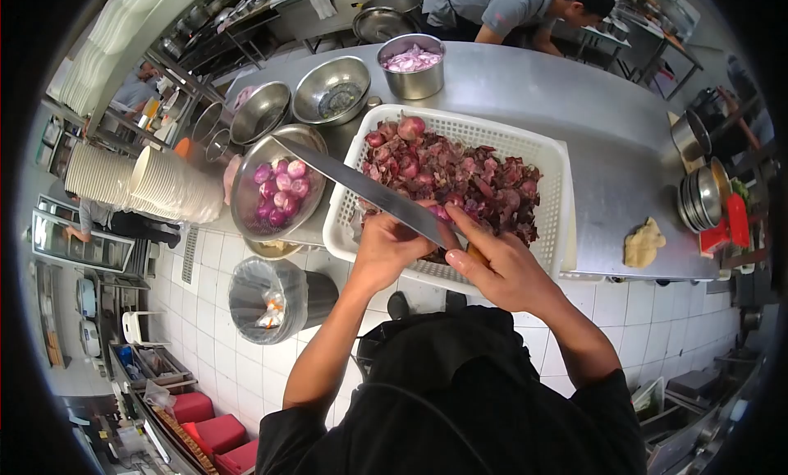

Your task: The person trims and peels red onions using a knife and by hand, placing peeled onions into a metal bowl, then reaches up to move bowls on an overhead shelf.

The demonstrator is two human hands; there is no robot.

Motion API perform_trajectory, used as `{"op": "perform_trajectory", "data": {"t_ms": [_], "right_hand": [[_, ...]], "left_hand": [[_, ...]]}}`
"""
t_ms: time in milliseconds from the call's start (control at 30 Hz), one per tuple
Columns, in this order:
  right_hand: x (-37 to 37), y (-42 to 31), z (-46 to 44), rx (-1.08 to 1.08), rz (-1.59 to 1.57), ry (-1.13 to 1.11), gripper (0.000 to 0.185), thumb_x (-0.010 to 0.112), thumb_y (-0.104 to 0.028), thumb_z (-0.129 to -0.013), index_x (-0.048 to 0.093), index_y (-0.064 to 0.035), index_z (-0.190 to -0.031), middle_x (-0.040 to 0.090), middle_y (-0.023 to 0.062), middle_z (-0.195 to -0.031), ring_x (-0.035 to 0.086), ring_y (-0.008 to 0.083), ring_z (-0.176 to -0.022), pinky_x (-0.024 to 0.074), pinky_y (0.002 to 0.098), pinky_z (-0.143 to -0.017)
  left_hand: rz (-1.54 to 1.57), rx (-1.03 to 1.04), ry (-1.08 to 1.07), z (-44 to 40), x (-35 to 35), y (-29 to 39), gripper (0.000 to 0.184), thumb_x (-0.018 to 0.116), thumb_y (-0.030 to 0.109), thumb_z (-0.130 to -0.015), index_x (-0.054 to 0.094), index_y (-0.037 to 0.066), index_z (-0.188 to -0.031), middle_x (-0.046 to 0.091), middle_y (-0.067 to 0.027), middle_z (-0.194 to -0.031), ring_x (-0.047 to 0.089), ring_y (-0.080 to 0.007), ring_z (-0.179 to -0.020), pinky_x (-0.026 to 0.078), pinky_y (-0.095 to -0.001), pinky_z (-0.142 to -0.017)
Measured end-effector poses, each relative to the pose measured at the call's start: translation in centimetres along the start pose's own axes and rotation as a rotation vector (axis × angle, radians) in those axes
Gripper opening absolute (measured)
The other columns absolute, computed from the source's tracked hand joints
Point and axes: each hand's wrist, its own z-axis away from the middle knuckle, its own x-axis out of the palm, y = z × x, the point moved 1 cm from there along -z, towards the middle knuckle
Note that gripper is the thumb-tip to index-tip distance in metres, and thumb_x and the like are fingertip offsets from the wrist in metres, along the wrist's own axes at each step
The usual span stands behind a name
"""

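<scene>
A large knife (369, 189) lies across the front of a white perforated basket (336, 229), its blade pointing to the upper left. My right hand (502, 270) is closed around its handle, with the thumb and forefinger near the blade. My left hand (387, 247) is closed close to the blade, around a small purple onion (440, 213) that is partly hidden by the knife and fingers. Dry red skins and unpeeled onions (411, 128) fill the basket. Left of it, a steel bowl (243, 197) holds several peeled purple onions (283, 183).
Behind stand a steel pot (415, 85) of cut onion and an open steel bowl (331, 91). A lined bin (264, 294) is on the floor at left. A cloth (644, 243) lies on the right. A co-worker (509, 11) leans over the far side.
</scene>
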Motion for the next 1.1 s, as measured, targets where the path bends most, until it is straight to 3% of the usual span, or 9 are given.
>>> {"op": "perform_trajectory", "data": {"t_ms": [267,367,467,567,600,700,800,900,1100], "right_hand": [[0.4,0.1,-0.5,-0.054,-0.056,0.044,0.058,0.06,-0.032,-0.096,0.047,0.0045,-0.14,0.066,0.0245,-0.084,0.067,0.0403,-0.082,0.0509,0.0404,-0.077],[1.1,1.4,-0.7,-0.07,-0.162,0.078,0.053,0.056,-0.033,-0.098,0.05,0.0009,-0.139,0.064,0.0219,-0.08,0.067,0.0335,-0.077,0.0502,0.0382,-0.074],[0.2,1.4,-0.9,0.056,-0.299,-0.06,0.054,0.05,-0.039,-0.103,0.051,-0.0029,-0.142,0.056,0.0027,-0.063,0.052,0.0125,-0.054,0.0428,0.028,-0.055],[-0.4,1.7,-1.0,0.244,-0.488,-0.094,0.049,0.046,-0.046,-0.103,0.065,-0.0022,-0.117,0.049,-0.0014,-0.06,0.047,0.0074,-0.052,0.0379,0.0254,-0.05],[-0.4,2.0,-1.1,0.252,-0.45,-0.076,0.05,0.044,-0.05,-0.103,0.059,-0.005,-0.089,0.048,-0.0001,-0.058,0.047,0.0078,-0.05,0.0383,0.0263,-0.047],[-0.7,3.1,-1.4,0.353,-0.581,-0.115,0.046,0.047,-0.045,-0.102,0.065,-0.0034,-0.109,0.045,-0.0015,-0.059,0.045,0.0087,-0.053,0.0366,0.027,-0.05],[-0.7,4.3,-1.6,0.4,-0.584,-0.073,0.044,0.046,-0.045,-0.102,0.062,-0.0037,-0.098,0.044,-0.002,-0.057,0.042,0.0086,-0.047,0.0342,0.0268,-0.045],[-1.2,4.0,-1.7,0.456,-0.541,-0.077,0.045,0.046,-0.045,-0.103,0.062,-0.0048,-0.117,0.045,-0.0019,-0.057,0.043,0.0092,-0.046,0.0355,0.0265,-0.045],[-1.3,2.0,-1.4,0.476,-0.583,-0.019,0.056,0.045,-0.043,-0.104,0.042,-0.0109,-0.149,0.049,0.0001,-0.06,0.046,0.0092,-0.049,0.0365,0.0268,-0.045]], "left_hand": [[0.017,-0.004,0.01,-0.2,-0.5,-0.9,0.041,0.073,-0.007,-0.079,0.066,0.001,-0.118,0.068,-0.0021,-0.105,0.065,-0.0098,-0.091,0.054,-0.0266,-0.082],[0.073,-0.015,0.001,-0.1,-0.5,-1.0,0.044,0.072,-0.01,-0.079,0.065,0.002,-0.121,0.067,-0.0019,-0.104,0.064,-0.0088,-0.091,0.054,-0.025,-0.079],[0.065,0.008,-0.031,0.0,-1.0,-1.4,0.046,0.072,-0.012,-0.079,0.064,0.002,-0.123,0.067,-0.0016,-0.103,0.064,-0.0082,-0.092,0.054,-0.0235,-0.078],[0.04,0.054,-0.088,0.4,-1.1,-0.8,0.05,0.072,-0.012,-0.079,0.063,0.002,-0.126,0.067,-0.0019,-0.104,0.063,-0.0084,-0.094,0.053,-0.0232,-0.079],[0.032,0.074,-0.11,0.4,-1.1,-0.5,0.051,0.073,-0.012,-0.079,0.062,0.003,-0.127,0.067,-0.0021,-0.104,0.063,-0.0085,-0.095,0.053,-0.0233,-0.08],[0.192,0.064,-0.115,0.3,-1.0,-1.0,0.053,0.073,-0.012,-0.079,0.061,0.003,-0.128,0.067,-0.0044,-0.112,0.063,-0.0098,-0.098,0.053,-0.0249,-0.084],[0.21,0.067,-0.07,0.2,-1.3,-2.0,0.056,0.072,-0.013,-0.079,0.059,0.003,-0.132,0.065,-0.0065,-0.121,0.063,-0.0121,-0.102,0.052,-0.0268,-0.089],[0.38,0.1,-0.007,-0.2,-0.8,-2.0,0.056,0.069,-0.014,-0.081,0.056,0.002,-0.132,0.063,-0.0075,-0.125,0.062,-0.0141,-0.107,0.05,-0.028,-0.094],[0.436,0.112,0.045,-0.5,-0.6,-2.5,0.05,0.067,-0.014,-0.083,0.054,0.003,-0.128,0.064,-0.0073,-0.121,0.063,-0.0156,-0.107,0.051,-0.0296,-0.094]]}}
